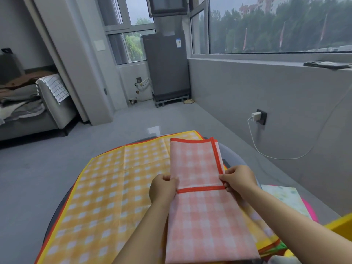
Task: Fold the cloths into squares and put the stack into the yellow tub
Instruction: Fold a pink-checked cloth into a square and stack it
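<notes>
A pink checked cloth [202,212] with a red hem lies as a long folded strip along the round worktop [235,159], on top of a larger yellow checked cloth [106,189] spread flat beneath it. The left hand [162,187] pinches the strip's left edge and the right hand [238,179] pinches its right edge, both gripping at the red hem line that crosses the strip partway along; the far part of the cloth is doubled over the near part.

At the lower right corner a slice of the yellow tub [341,225] shows; what is inside it cannot be made out. Just beside it, under the right forearm, lies a stack of cloths [270,244] with yellow, red and green edges showing. Beyond the forearm, a pale cloth with a faint print [285,197] lies on something bright pink [309,208].

On the wall to the right, a white charger [256,116] sits in a dark socket, its cable trailing down.
</notes>
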A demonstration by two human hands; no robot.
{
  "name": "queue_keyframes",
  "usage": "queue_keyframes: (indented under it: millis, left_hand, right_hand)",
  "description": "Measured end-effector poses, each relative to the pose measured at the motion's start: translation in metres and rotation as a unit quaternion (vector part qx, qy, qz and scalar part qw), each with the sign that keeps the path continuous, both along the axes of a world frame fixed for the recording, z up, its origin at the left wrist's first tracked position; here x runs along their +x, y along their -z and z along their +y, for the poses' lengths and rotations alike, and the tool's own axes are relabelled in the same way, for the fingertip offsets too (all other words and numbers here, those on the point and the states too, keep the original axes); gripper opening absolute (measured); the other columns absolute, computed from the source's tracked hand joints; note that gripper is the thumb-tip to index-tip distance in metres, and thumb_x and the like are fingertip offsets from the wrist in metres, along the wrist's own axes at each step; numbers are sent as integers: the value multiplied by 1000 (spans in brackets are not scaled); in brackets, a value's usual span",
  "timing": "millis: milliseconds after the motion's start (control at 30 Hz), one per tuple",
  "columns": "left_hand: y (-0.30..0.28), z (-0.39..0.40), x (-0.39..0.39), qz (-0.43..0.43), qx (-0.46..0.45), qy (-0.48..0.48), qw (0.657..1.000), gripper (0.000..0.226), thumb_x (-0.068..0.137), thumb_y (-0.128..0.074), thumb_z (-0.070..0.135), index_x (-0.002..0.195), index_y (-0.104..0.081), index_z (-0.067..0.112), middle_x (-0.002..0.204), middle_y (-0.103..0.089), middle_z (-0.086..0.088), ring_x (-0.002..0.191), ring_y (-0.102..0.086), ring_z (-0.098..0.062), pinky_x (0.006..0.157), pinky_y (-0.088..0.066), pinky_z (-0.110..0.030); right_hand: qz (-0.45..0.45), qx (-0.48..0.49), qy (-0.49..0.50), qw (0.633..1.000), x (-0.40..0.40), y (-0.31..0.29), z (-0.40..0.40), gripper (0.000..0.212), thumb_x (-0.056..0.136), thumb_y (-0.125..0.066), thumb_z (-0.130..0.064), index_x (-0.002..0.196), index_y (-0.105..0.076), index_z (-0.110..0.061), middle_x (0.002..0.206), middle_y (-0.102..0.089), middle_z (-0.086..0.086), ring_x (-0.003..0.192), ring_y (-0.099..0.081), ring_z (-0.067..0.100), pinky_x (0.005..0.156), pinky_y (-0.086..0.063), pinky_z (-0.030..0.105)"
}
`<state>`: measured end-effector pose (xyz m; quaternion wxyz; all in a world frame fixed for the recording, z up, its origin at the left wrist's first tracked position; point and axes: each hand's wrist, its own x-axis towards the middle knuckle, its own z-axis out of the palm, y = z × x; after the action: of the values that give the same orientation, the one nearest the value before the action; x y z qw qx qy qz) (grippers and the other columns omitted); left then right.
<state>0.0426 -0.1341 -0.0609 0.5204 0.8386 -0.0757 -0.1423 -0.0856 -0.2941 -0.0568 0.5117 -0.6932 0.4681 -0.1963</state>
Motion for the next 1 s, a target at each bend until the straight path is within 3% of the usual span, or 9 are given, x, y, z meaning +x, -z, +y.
queue_keyframes:
  millis: [100,233,333,467,567,700,867,1000]
  left_hand:
    - [1,5,0,38,-72,-6,997,15,86,-67,28,82,-63,13,63,-63,0,55,-56,-16,76,-55,-36]
    - [-8,14,-4,107,-161,4,981,27,93,-58,32,80,-58,8,69,-59,-5,56,-55,-16,55,-47,-24]
    - [-12,21,-7,175,-238,-10,955,35,99,-47,31,77,-56,5,66,-59,-9,54,-56,-18,60,-49,-27]
    - [-10,32,-10,181,-282,4,942,38,99,-45,28,71,-55,4,54,-60,-6,52,-58,-18,64,-45,-29]
    - [-10,40,-11,148,-238,56,958,35,97,-47,29,84,-66,3,79,-66,-12,76,-60,-24,72,-47,-33]
    - [-8,46,-15,96,-156,95,979,32,98,-48,24,80,-66,5,80,-69,-11,72,-62,-21,67,-47,-29]
    - [0,49,-20,-64,-29,171,983,11,93,-57,19,88,-66,16,104,-61,-1,90,-60,-9,69,-45,-12]
    - [0,44,-21,-121,23,217,968,13,93,-56,19,102,-65,22,110,-45,3,93,-50,0,83,-39,-9]
  right_hand:
    - [-78,65,10,995,-4,-1,2,11,83,-69,-12,79,-65,-2,58,-62,10,46,-52,17,53,-51,27]
    - [-124,116,-35,985,-16,-8,2,17,87,-65,-22,84,-66,-5,66,-65,10,48,-56,14,48,-51,20]
    - [-147,144,-69,976,-25,-11,2,27,89,-60,-30,87,-68,-4,75,-67,11,61,-62,18,60,-56,22]
    - [-178,191,-100,960,-32,-10,-2,34,92,-55,-30,97,-68,0,93,-71,14,84,-68,26,72,-56,28]
    - [-192,215,-127,949,-38,-11,-2,29,92,-56,-21,95,-69,5,86,-70,12,77,-65,20,67,-56,20]
    - [-158,201,-159,954,-44,-13,1,25,85,-65,-21,98,-69,1,85,-72,9,73,-68,16,62,-54,19]
    - [-49,9,-178,983,-43,-13,6,17,82,-71,-20,97,-72,-13,93,-72,2,82,-66,12,62,-47,11]
    - [25,-124,-204,971,-38,-9,11,22,79,-73,-26,101,-70,-23,95,-65,-7,93,-61,11,77,-44,20]
